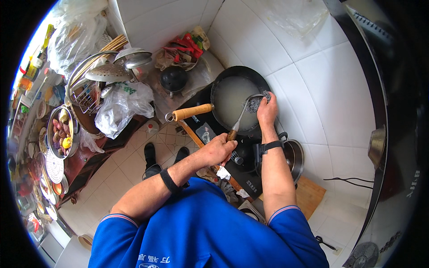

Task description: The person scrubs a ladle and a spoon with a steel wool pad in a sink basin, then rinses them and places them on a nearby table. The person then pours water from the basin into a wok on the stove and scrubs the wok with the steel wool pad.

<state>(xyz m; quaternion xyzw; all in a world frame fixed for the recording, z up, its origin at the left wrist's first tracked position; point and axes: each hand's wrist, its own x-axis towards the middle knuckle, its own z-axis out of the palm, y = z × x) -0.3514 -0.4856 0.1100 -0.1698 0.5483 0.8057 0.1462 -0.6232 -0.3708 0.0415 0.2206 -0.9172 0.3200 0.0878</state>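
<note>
A black wok (239, 68) on the stove holds cloudy whitish water (231, 93). My left hand (218, 150) is closed around the brown handle of a metal ladle or turner (238, 121), whose head is over the water near the wok's right side. My right hand (268, 110) presses a grey steel-wool scrubber (253, 104) against that head. The exact shape of the head is hidden by the scrubber and fingers. The wok's wooden handle (193, 112) points left, away from both hands.
Right of the stove sits a steel pot (295, 157) beside a wooden board (310, 194). A black round-bottomed ladle (173, 79) rests on the counter behind. To the left, a cabinet top carries a plastic bag (125, 104) and a pot of root vegetables (62, 132). White tiled wall (321, 110) borders the wok.
</note>
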